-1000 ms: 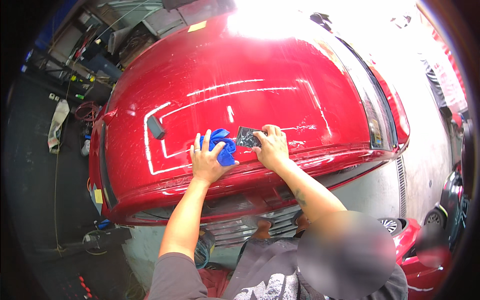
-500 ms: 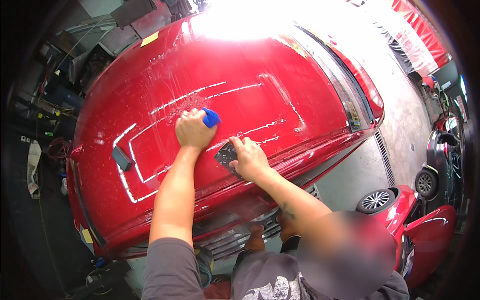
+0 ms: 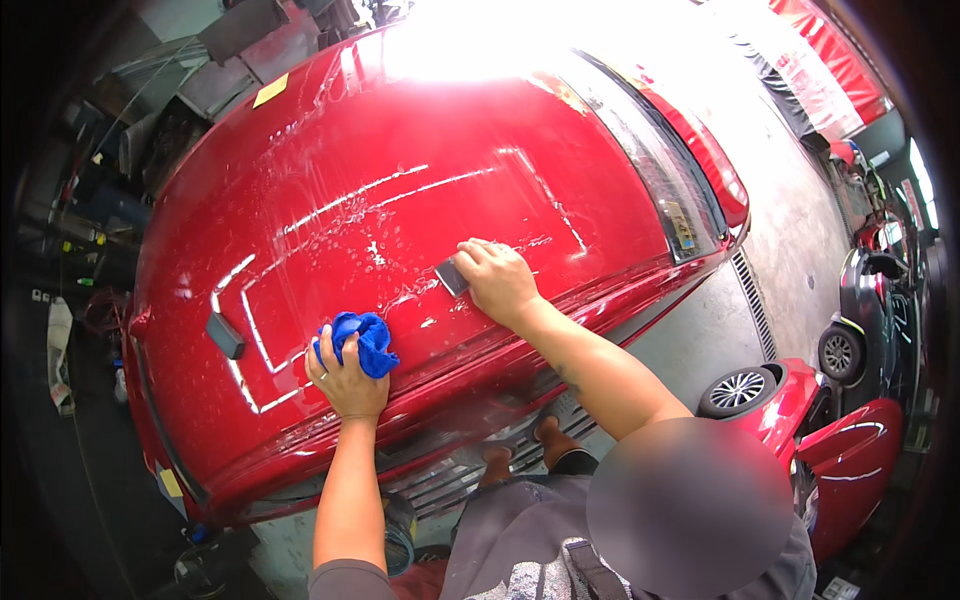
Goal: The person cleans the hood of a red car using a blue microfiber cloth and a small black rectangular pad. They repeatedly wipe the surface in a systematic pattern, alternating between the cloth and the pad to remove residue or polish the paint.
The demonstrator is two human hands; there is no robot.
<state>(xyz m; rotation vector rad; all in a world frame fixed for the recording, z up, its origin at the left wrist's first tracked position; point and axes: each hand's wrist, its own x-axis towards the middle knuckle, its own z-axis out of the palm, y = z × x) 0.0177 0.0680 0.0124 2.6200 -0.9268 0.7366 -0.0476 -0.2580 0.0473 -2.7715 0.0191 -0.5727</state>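
My left hand (image 3: 350, 383) is wrapped around a bunched blue cloth (image 3: 364, 342), which rests on the wet red car roof (image 3: 330, 255) near its close edge. To the right of it, my right hand (image 3: 497, 283) grips a dark grey piece of sandpaper (image 3: 453, 278) and presses it to the roof. Water droplets and smears spread over the paint around both hands. Off to the left, a grey sanding block (image 3: 226, 337) lies on the roof.
Yellow tape (image 3: 271, 90) sticks to the roof's far left edge. A glass window (image 3: 655, 165) borders the roof on the right. Close to the car's near side stands a bucket (image 3: 398, 535). Another red car (image 3: 775, 400) is parked at the lower right, beyond a floor drain grate (image 3: 755, 305).
My left hand has come nearer and slightly left with the blue cloth, more of which now shows. My right hand has shifted farther onto the roof, its sandpaper now laid against the paint.
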